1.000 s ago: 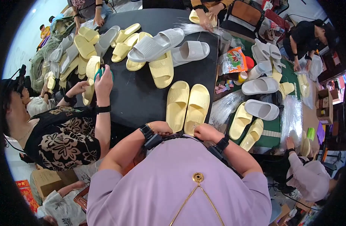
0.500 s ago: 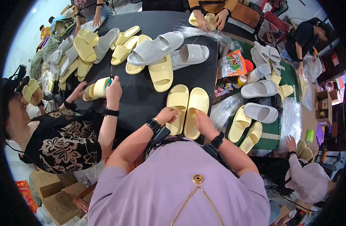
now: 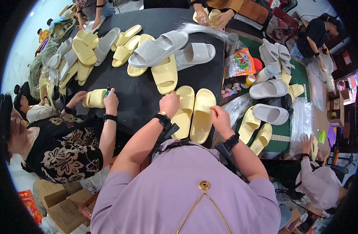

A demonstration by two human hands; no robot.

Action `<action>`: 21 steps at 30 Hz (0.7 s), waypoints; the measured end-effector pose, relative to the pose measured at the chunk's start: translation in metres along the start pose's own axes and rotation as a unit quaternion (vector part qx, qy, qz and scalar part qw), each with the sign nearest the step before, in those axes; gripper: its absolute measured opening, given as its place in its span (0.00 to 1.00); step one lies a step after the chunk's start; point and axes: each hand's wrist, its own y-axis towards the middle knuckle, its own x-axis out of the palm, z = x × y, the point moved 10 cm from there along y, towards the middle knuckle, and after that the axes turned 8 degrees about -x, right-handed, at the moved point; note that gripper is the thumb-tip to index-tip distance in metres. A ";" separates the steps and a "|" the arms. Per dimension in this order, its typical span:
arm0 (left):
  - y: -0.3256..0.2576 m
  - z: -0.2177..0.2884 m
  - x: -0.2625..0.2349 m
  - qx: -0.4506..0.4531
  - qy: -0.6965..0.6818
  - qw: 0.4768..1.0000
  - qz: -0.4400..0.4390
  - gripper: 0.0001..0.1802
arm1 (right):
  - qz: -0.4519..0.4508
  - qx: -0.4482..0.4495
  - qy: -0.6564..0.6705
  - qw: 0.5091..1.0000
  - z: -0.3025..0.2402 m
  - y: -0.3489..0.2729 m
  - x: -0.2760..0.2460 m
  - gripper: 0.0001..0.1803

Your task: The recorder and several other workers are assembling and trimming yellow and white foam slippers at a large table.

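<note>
Two yellow slippers (image 3: pixel 194 113) lie side by side in the middle of the frame, on the black table (image 3: pixel 144 93), close to its near edge. The left hand (image 3: pixel 169 103) rests on the left slipper with its fingers curled onto it. The right hand (image 3: pixel 220 119) sits at the right slipper's side, fingers bent, but I cannot tell if it pinches anything.

The pair is close to the table edge, so I think a hard push could slide a slipper off into the lap. The hands could also bump the clear plastic bag (image 3: pixel 235 111) just to the right.

To the left, another person's hand (image 3: pixel 111 102) holds one more yellow slipper (image 3: pixel 95 98). Grey slippers (image 3: pixel 167 46) and more yellow ones lie higher up the frame. On the right, grey slippers (image 3: pixel 269 101) lie on a green mat (image 3: pixel 299 78).

The fingertips are too small to see well. The purple shirt (image 3: pixel 186 191) hides the table's near edge.
</note>
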 end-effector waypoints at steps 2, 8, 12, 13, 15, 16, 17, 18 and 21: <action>0.009 0.006 0.007 0.028 0.019 0.999 0.014 0.12 | 0.026 0.000 -0.013 1.000 0.014 0.011 -0.004 0.08; 0.038 0.019 0.029 0.049 0.169 0.983 0.048 0.09 | 0.037 0.151 -0.139 0.978 0.086 0.038 -0.009 0.14; 0.049 0.018 0.033 0.011 0.161 0.986 0.033 0.09 | 0.013 0.179 -0.163 0.970 0.100 0.053 0.004 0.18; 0.052 0.017 0.035 0.003 0.149 0.989 0.024 0.08 | -0.004 0.205 -0.161 0.965 0.103 0.055 0.009 0.18; 0.054 0.017 0.036 0.001 0.142 0.990 0.021 0.08 | -0.014 0.213 -0.169 0.962 0.105 0.059 0.016 0.17; 0.055 0.017 0.037 0.002 0.136 0.991 0.017 0.08 | -0.021 0.223 -0.178 0.958 0.109 0.060 0.019 0.17; 0.056 0.017 0.039 -0.003 0.138 0.990 0.012 0.08 | -0.014 0.225 -0.180 0.957 0.112 0.061 0.020 0.15; 0.056 0.016 0.038 -0.006 0.137 0.990 0.013 0.08 | -0.016 0.223 -0.180 0.958 0.114 0.062 0.021 0.15; 0.057 0.011 0.042 -0.017 0.133 0.991 -0.006 0.08 | -0.019 0.196 -0.171 0.965 0.115 0.066 0.025 0.12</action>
